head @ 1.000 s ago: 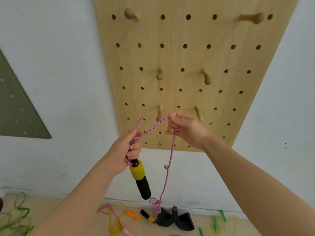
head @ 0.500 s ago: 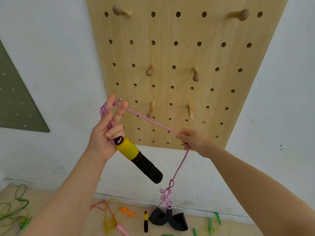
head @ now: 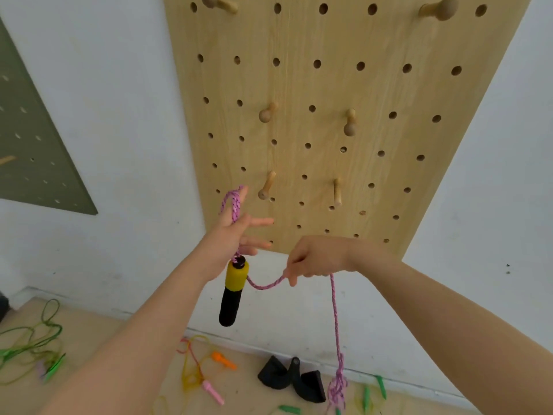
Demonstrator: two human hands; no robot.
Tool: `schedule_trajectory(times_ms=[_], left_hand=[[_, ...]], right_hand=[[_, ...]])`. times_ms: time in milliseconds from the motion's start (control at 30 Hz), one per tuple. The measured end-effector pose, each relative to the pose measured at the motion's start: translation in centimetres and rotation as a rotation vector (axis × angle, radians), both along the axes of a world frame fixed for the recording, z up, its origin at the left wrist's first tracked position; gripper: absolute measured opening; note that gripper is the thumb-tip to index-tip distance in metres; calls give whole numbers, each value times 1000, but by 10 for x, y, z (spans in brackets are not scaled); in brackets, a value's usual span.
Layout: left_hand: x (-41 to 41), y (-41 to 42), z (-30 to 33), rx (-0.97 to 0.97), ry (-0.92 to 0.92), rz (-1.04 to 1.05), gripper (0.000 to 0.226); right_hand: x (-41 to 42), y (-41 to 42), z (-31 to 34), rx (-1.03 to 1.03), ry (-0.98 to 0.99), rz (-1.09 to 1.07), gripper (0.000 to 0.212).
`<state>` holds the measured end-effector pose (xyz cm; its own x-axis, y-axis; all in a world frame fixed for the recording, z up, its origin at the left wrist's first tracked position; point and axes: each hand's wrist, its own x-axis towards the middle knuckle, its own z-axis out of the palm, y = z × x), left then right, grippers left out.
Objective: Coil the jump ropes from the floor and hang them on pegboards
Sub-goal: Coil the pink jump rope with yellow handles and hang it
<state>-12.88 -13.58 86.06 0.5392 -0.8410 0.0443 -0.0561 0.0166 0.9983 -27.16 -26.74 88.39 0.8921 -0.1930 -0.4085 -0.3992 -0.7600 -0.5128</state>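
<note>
A pink braided jump rope [head: 334,307] has a yellow-and-black handle [head: 233,292] that hangs straight down below my left hand [head: 232,235]. The fingers of that hand are spread and straight, and a loop of the rope lies over the raised forefinger. My right hand [head: 317,259] pinches the rope just right of the handle, with a short slack stretch between the two hands. From my right hand the rope drops to a tangled bunch [head: 338,387] near the floor. The wooden pegboard [head: 359,85] with several wooden pegs, such as the peg [head: 266,185] closest to my left hand, fills the wall behind.
A grey pegboard [head: 30,145] hangs at the left. On the floor lie a green rope [head: 30,345], a yellow rope with orange and pink handles [head: 194,372], a black object [head: 291,381] against the wall, and green handles [head: 380,387].
The handle has swung from a slant to hang straight down. My right hand dropped and moved toward the handle, so the taut stretch of rope between the hands went slack.
</note>
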Motion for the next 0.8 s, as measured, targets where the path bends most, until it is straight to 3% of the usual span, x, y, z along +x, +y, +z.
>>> schedule_trajectory(times_ms=[100,167,267,367,433,533,600,667,733,800], left_hand=[[-17,-3,-2,54,-3,-164,38],[-26,-3,-1,58,44,-203,27],[-24,-8,1,56,59,-182,30],[-13,-8,9,171,-21,-292,35],[-2,-6,9,166,-46,-337,38],[18,-10,-2,1,103,-105,50],[38,-12,-16,-64,263,143,41],[55,-14,-29,23,253,280,29],[59,-11,-39,191,100,218,35],[50,-6,-42,256,18,-28,31]], right_hand=[[10,16,14,-83,-282,48,29],[15,14,15,-126,-516,-59,33],[15,2,17,-43,-636,-213,33],[8,-14,16,306,-577,-210,29],[0,-26,8,683,-614,-228,25],[-6,-35,-4,1201,-788,-347,21],[-6,-33,-5,1374,-823,-377,29],[-1,-24,1,1503,-844,-342,36],[11,-10,11,1580,-896,-307,32],[29,9,24,1598,-976,-368,32]])
